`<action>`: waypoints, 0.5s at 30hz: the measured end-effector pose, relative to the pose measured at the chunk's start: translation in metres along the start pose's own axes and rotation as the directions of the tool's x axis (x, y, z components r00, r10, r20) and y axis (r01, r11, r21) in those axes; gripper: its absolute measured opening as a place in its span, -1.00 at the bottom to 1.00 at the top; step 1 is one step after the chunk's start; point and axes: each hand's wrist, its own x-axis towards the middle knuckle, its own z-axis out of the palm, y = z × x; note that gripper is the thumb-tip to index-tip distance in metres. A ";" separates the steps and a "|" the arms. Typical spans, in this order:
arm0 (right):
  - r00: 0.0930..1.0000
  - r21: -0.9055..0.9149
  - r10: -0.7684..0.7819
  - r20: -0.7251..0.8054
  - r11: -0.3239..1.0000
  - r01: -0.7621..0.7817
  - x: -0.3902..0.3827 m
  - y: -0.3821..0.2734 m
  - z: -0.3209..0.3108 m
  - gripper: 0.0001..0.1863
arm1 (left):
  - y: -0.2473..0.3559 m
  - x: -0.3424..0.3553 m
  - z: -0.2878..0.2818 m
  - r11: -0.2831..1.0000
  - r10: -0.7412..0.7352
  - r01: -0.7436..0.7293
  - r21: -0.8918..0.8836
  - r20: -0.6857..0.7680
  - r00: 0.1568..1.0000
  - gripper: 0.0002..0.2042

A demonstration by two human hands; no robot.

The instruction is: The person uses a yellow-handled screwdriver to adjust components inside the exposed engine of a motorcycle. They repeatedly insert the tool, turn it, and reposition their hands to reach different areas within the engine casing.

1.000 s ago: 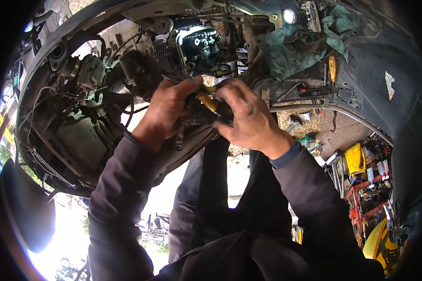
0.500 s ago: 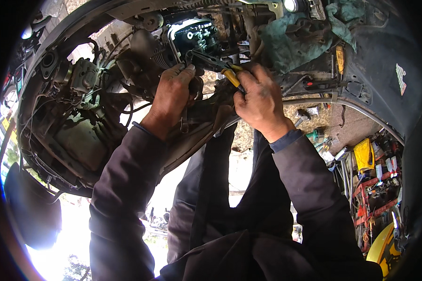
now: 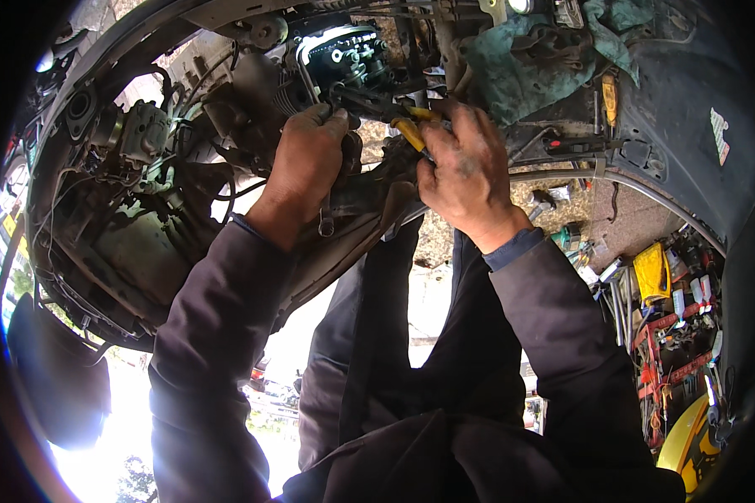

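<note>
My right hand (image 3: pixel 470 172) is wrapped round the yellow grips of a pair of pliers (image 3: pixel 408 132). Their dark jaws reach left to a small dark part by my left fingertips; whether they bite on it I cannot make out. My left hand (image 3: pixel 304 163) is closed in a pinch, thumb against fingers, on something too small and dark to name. Below its little-finger side, the ring end of a metal wrench (image 3: pixel 326 225) hangs over the car's front frame. Just beyond both hands lies a brightly lit opened engine part (image 3: pixel 344 54) with shiny metal pieces inside.
A greenish cloth (image 3: pixel 520 80) drapes over parts at the upper right, near a yellow-handled screwdriver (image 3: pixel 609 99). Hoses and a metal housing (image 3: pixel 149 134) fill the left of the engine bay. At lower right stands a red tool rack (image 3: pixel 675 369) crowded with tools, beside a yellow case (image 3: pixel 651 272).
Both hands have shifted slightly, the left a little up and left with its wrist lower. The pliers' handles sit slightly further left, and more of the wrench's end shows.
</note>
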 end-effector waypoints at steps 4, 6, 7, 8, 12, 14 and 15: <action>1.000 -0.007 0.024 -0.006 1.000 -0.024 -0.002 -0.006 0.002 -0.68 | 0.006 0.003 -0.006 0.999 0.028 -0.029 0.047 0.025 0.999 -0.79; 0.999 -0.028 0.035 0.009 0.999 -0.035 -0.002 -0.011 0.003 -0.68 | 0.011 0.004 -0.014 0.998 -0.031 0.027 0.055 0.077 0.997 -0.78; 0.998 -0.034 0.055 0.030 0.998 -0.054 -0.003 -0.015 0.003 -0.69 | 0.013 0.004 -0.015 0.997 -0.038 0.031 0.073 0.096 0.995 -0.78; 0.998 -0.035 0.060 0.029 0.998 -0.059 -0.003 -0.020 0.003 -0.70 | 0.015 0.004 -0.018 0.995 -0.043 0.033 0.089 0.113 0.993 -0.78; 0.998 -0.079 0.061 0.032 0.995 -0.058 -0.003 -0.035 0.000 -0.88 | 0.016 0.007 -0.019 0.990 -0.018 0.001 0.140 0.118 0.993 -0.81; 0.994 -0.113 0.078 0.080 0.991 -0.069 -0.002 -0.039 -0.002 -0.88 | 0.016 0.008 -0.020 0.986 -0.002 -0.020 0.168 0.131 0.991 -0.81; 0.994 -0.133 0.069 0.081 0.989 -0.058 -0.002 -0.040 -0.003 -0.89 | 0.016 0.009 -0.022 0.981 0.010 -0.038 0.188 0.147 0.989 -0.79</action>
